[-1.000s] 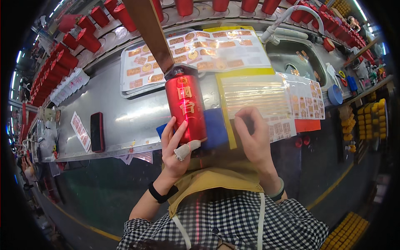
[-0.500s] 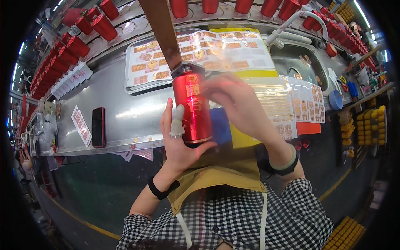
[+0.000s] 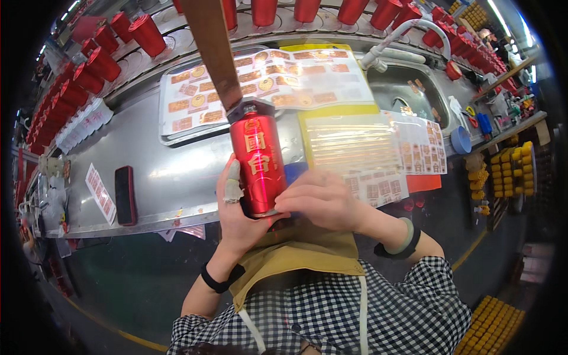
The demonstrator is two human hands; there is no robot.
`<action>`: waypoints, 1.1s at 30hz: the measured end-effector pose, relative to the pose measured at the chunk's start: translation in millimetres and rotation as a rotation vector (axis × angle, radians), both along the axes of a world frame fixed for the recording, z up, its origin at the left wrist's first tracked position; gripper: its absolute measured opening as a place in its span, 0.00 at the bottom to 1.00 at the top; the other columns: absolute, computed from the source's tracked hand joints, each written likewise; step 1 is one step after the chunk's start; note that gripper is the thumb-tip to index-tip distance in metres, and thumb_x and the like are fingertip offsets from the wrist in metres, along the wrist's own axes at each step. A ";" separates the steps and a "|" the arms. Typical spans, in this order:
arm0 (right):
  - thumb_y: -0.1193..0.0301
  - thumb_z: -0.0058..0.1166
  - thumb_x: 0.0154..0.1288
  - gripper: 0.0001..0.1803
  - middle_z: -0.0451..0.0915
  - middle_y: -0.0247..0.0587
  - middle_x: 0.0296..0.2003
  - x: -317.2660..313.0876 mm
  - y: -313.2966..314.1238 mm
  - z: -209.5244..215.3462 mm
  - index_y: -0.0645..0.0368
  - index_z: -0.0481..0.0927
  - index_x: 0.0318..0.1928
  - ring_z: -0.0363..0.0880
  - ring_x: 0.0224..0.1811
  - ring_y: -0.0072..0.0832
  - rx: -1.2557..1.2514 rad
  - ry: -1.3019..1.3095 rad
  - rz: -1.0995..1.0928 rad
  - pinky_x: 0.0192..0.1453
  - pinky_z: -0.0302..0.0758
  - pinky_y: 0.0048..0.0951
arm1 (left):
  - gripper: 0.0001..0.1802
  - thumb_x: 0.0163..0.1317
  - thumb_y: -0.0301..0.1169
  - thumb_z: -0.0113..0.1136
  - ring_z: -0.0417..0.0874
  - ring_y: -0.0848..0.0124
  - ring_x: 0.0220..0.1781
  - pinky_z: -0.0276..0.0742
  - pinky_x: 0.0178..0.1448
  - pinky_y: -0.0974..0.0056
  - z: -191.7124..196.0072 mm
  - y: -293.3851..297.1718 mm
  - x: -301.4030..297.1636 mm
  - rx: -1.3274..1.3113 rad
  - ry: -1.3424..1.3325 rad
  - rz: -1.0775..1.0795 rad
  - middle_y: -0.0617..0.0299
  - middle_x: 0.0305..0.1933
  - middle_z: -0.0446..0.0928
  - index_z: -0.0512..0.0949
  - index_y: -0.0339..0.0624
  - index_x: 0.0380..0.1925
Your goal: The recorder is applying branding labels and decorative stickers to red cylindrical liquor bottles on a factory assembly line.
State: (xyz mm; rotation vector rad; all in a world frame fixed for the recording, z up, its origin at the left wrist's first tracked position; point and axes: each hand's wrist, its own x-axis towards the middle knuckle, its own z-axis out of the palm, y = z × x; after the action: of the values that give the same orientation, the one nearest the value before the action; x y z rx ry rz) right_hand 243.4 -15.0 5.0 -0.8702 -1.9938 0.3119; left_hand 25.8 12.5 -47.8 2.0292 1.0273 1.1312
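Head view: left hand [image 3: 236, 213] wraps the red bottle [image 3: 258, 160] from behind, fingers curled around its lower body; right hand [image 3: 322, 198] presses closed fingers against the bottle's lower front. Bottle stands upright above the steel counter [image 3: 171, 171] edge. Risk: glossy surface may slip; uneven pressure could skew anything being applied. Sticker sheets [image 3: 367, 148] lie beyond.
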 end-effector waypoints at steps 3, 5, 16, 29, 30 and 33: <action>0.79 0.59 0.62 0.13 0.83 0.41 0.43 20.9 9.2 1.3 0.56 0.82 0.48 0.83 0.44 0.38 -0.221 0.099 -0.102 0.51 0.79 0.37 | 0.72 0.32 0.39 0.92 0.67 0.52 0.77 0.68 0.78 0.52 5.0 -0.9 3.5 0.010 0.033 0.003 0.47 0.78 0.58 0.56 0.38 0.78; 0.73 0.60 0.66 0.13 0.78 0.47 0.45 48.1 38.3 -2.7 0.58 0.78 0.51 0.80 0.45 0.42 -0.281 0.044 -0.332 0.51 0.78 0.39 | 0.72 0.32 0.39 0.92 0.65 0.51 0.78 0.67 0.78 0.52 6.6 -1.9 1.7 0.036 0.078 0.027 0.46 0.78 0.58 0.56 0.39 0.78; 0.76 0.48 0.70 0.14 0.82 0.49 0.49 216.5 179.4 -71.2 0.54 0.79 0.53 0.82 0.51 0.51 -0.338 -0.604 -0.725 0.54 0.78 0.48 | 0.73 0.32 0.44 0.91 0.61 0.49 0.80 0.63 0.81 0.50 7.6 -3.1 4.4 -0.008 0.110 0.022 0.44 0.79 0.55 0.57 0.40 0.78; 0.76 0.54 0.63 0.14 0.79 0.47 0.52 211.8 133.8 -104.8 0.61 0.80 0.50 0.85 0.48 0.46 -0.314 -0.679 -0.701 0.49 0.83 0.46 | 0.74 0.34 0.50 0.89 0.62 0.48 0.79 0.65 0.79 0.49 -0.7 -3.2 1.6 0.047 0.150 0.042 0.44 0.79 0.54 0.54 0.39 0.78; 0.76 0.55 0.62 0.14 0.80 0.45 0.51 210.3 126.5 -96.8 0.59 0.81 0.49 0.85 0.47 0.44 -0.333 -0.711 -0.664 0.47 0.83 0.44 | 0.74 0.34 0.50 0.89 0.62 0.48 0.79 0.65 0.79 0.49 -0.4 -4.2 1.8 0.047 0.153 0.049 0.44 0.79 0.54 0.54 0.39 0.78; 0.76 0.57 0.62 0.13 0.81 0.41 0.48 208.2 123.3 -76.7 0.55 0.83 0.48 0.85 0.46 0.41 -0.302 -0.750 -0.631 0.46 0.82 0.41 | 0.73 0.35 0.52 0.89 0.62 0.47 0.79 0.64 0.79 0.49 -4.2 -2.8 2.8 0.042 0.161 0.053 0.43 0.79 0.54 0.54 0.38 0.78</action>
State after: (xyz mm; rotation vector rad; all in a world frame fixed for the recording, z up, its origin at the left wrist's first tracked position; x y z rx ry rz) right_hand 451.6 108.3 -71.7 -1.9647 -2.2038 -0.1096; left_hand 28.6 9.8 -52.0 2.1660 1.1509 1.0369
